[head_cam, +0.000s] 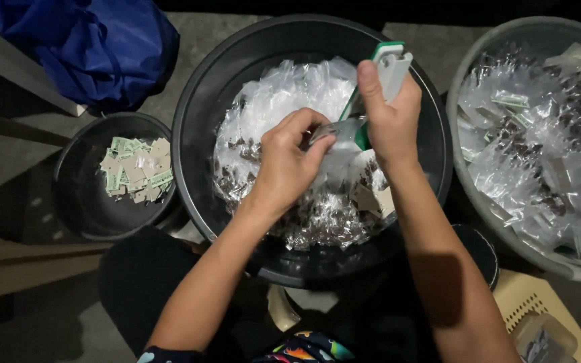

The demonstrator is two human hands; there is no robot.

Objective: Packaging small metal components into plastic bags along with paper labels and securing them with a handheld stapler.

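Your right hand (390, 111) raised, thumb up, gripped a stapler (384, 74), your left hand (290, 161) curled, pinched a packet (334, 131) above the tub (196, 114)

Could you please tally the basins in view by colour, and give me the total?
Black basins: 2, the large black basin under the hands and the small black basin with paper tags
Grey basin: 1
Total: 3

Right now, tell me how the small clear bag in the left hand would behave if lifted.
The clear bag looks thin and crinkly, so probably floppy. It is likely light, pinched by the left hand alone. The glossy film may be slippery.
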